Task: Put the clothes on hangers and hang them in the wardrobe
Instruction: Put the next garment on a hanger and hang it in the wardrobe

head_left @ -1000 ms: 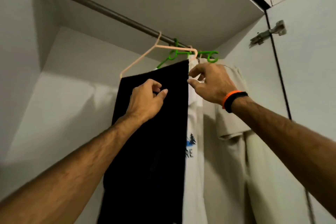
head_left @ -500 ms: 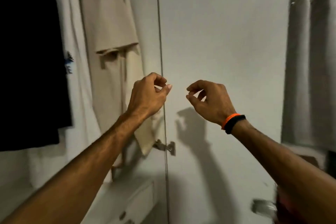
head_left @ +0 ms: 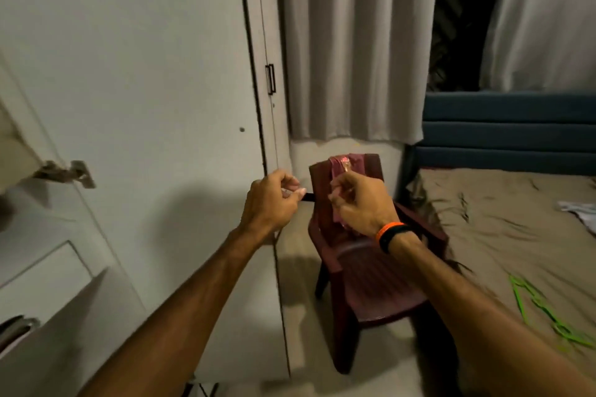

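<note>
Head camera: both my forearms reach out in front of me, and my hands hang in the air side by side, a small gap between them. My left hand [head_left: 271, 201] sits at about the centre of view, fingers curled in with the thumb lying against the forefinger; it holds nothing that I can see. My right hand [head_left: 361, 203], just toward 3 o'clock of it, is curled the same way, thumb and forefinger tips close together, also with nothing in it. An orange and black band pair [head_left: 392, 234] wraps my right wrist.

Behind my right hand stands a dark maroon plastic armchair [head_left: 371, 284], and a maroon and pink garment [head_left: 343, 166] is draped over its backrest; whether my fingertips touch that cloth I cannot tell. Toward 4 o'clock, on the tan sheet of the bed [head_left: 503, 235], lies a bright green plastic hanger [head_left: 545, 311], well apart from both hands. A piece of white cloth [head_left: 580, 209] lies at the bed's 3 o'clock edge.

The pale grey wardrobe door [head_left: 145, 74] fills the view from 9 to 12 o'clock, with a metal hinge [head_left: 69, 172] at 9 o'clock. Grey pleated curtains [head_left: 351, 42] hang at 12 o'clock, and a blue padded headboard [head_left: 509, 129] stands at 2 o'clock.
</note>
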